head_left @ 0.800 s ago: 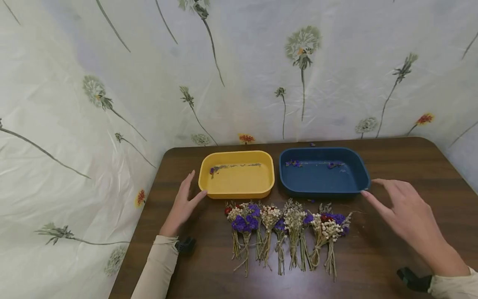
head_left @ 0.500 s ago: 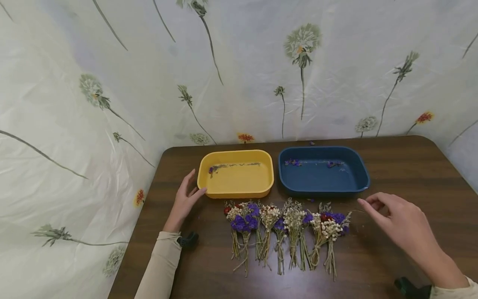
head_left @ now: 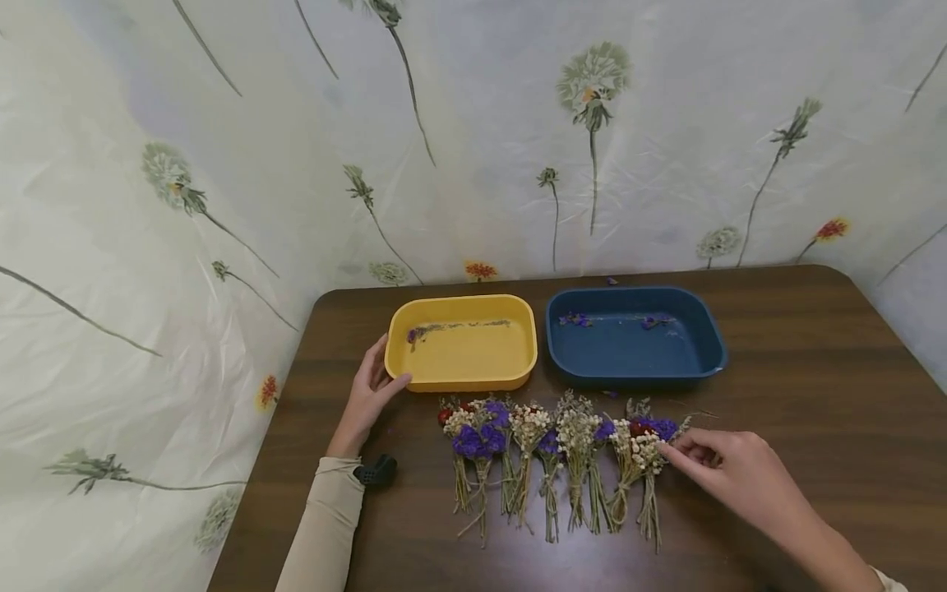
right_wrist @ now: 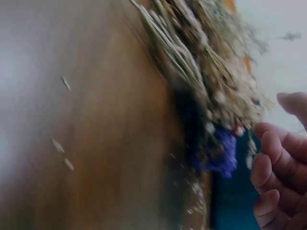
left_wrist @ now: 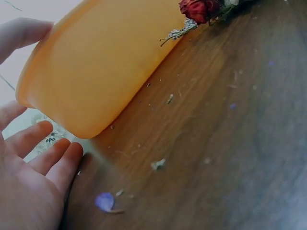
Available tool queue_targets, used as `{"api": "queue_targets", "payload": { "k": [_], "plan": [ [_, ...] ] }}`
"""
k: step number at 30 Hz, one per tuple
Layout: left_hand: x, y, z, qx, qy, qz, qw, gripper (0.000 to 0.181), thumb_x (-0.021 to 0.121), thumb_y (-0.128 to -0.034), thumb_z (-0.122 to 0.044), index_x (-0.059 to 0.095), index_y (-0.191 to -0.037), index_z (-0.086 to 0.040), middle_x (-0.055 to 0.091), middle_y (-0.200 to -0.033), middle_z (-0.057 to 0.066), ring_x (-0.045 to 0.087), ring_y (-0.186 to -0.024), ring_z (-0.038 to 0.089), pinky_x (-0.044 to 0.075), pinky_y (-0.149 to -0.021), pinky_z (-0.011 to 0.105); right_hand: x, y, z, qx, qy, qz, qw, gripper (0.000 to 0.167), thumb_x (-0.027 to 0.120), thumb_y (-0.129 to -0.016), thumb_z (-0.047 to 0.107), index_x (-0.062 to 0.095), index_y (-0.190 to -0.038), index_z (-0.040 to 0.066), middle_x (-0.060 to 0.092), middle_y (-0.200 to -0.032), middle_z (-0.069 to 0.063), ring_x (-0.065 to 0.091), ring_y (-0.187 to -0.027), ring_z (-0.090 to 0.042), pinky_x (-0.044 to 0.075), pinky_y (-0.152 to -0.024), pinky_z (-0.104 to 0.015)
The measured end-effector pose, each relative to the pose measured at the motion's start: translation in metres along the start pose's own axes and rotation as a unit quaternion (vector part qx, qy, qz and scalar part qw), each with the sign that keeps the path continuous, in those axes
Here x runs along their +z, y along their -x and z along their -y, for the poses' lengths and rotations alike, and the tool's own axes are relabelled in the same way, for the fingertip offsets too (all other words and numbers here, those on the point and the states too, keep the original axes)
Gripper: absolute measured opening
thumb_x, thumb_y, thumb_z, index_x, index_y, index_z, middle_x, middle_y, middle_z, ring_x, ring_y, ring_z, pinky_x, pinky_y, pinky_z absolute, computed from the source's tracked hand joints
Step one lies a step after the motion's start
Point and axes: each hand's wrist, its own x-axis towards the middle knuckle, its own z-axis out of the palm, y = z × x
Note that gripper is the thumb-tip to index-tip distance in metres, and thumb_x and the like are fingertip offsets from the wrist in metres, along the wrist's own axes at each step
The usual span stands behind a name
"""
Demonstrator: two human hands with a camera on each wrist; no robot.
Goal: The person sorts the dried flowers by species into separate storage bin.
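My left hand (head_left: 364,407) is at the near left corner of a yellow tray (head_left: 459,385). In the left wrist view its thumb touches the tray rim, while the other fingers spread beside the outer wall. A row of small dried-flower bouquets lies on the table in front of the trays. My right hand (head_left: 747,481) is at the right end of that row, fingers loosely curled. Its fingertips are close to the white-flowered bouquet (head_left: 645,454); contact is unclear. Purple statice (right_wrist: 221,155) shows near those fingers in the right wrist view, which is blurred.
A dark blue tray (head_left: 636,381) stands right of the yellow one. Both trays hold a few flower bits. Loose petals and crumbs, such as a purple petal (left_wrist: 104,201), lie on the dark wooden table (head_left: 814,370). A floral-printed sheet (head_left: 481,148) hangs behind.
My right hand has moved from the blue tray's near right corner toward me and left, to the right end of the bouquets. My left hand has drawn closer to the yellow tray's side.
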Motion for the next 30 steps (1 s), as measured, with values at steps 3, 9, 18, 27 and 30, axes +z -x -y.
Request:
{"api": "queue_targets", "payload": {
  "k": [3, 9, 18, 27, 30],
  "plan": [
    [-0.001, 0.001, 0.001, 0.003, 0.001, 0.001, 1.0, 0.078, 0.07, -0.0994, -0.016, 0.028, -0.163, -0.031, 0.027, -0.171, 0.001, 0.031, -0.157, 0.024, 0.028, -0.127, 0.053, 0.01, 0.003, 0.006, -0.006, -0.009, 0.008, 0.9999, 0.021, 0.086, -0.085, 0.025, 0.072, -0.073, 0.035, 0.054, -0.062, 0.03, 0.048, -0.057, 0.013, 0.043, -0.055, -0.015],
    [-0.002, 0.0, 0.002, 0.016, 0.002, 0.009, 0.9998, 0.077, 0.069, -0.1001, -0.016, 0.027, -0.164, -0.027, 0.027, -0.171, 0.002, 0.032, -0.156, 0.027, 0.03, -0.125, 0.054, 0.024, 0.006, 0.016, 0.005, -0.004, 0.016, 0.9999, 0.018, 0.089, -0.081, 0.028, 0.074, -0.072, 0.034, 0.052, -0.058, 0.03, 0.043, -0.053, 0.013, 0.042, -0.054, -0.019],
    [-0.002, 0.0, 0.006, 0.032, -0.003, 0.011, 0.9994, 0.078, 0.07, -0.0993, -0.016, 0.028, -0.164, -0.024, 0.03, -0.17, 0.008, 0.035, -0.155, 0.029, 0.028, -0.126, 0.057, 0.035, 0.012, 0.032, 0.038, 0.049, -0.009, 0.9981, 0.028, 0.09, -0.077, 0.035, 0.065, -0.063, 0.034, 0.047, -0.053, 0.028, 0.037, -0.048, 0.01, 0.037, -0.051, -0.021],
    [0.0, -0.001, 0.004, 0.008, 0.006, 0.005, 0.9999, 0.077, 0.071, -0.099, -0.015, 0.03, -0.163, -0.029, 0.034, -0.168, 0.004, 0.039, -0.153, 0.028, 0.032, -0.124, 0.053, 0.04, 0.008, 0.042, 0.147, 0.037, 0.104, 0.983, 0.035, 0.079, -0.084, 0.056, 0.076, -0.068, 0.026, 0.058, -0.053, 0.016, 0.049, -0.049, -0.005, 0.042, -0.051, -0.03],
    [0.0, 0.0, 0.004, 0.006, 0.008, 0.005, 0.9999, 0.077, 0.071, -0.0989, -0.016, 0.03, -0.163, -0.029, 0.034, -0.168, 0.003, 0.039, -0.153, 0.027, 0.032, -0.125, 0.053, 0.041, 0.007, 0.043, 0.173, 0.012, 0.124, 0.977, 0.036, 0.079, -0.084, 0.058, 0.077, -0.071, 0.025, 0.061, -0.055, 0.015, 0.052, -0.05, -0.007, 0.043, -0.05, -0.032]
  ]
}}
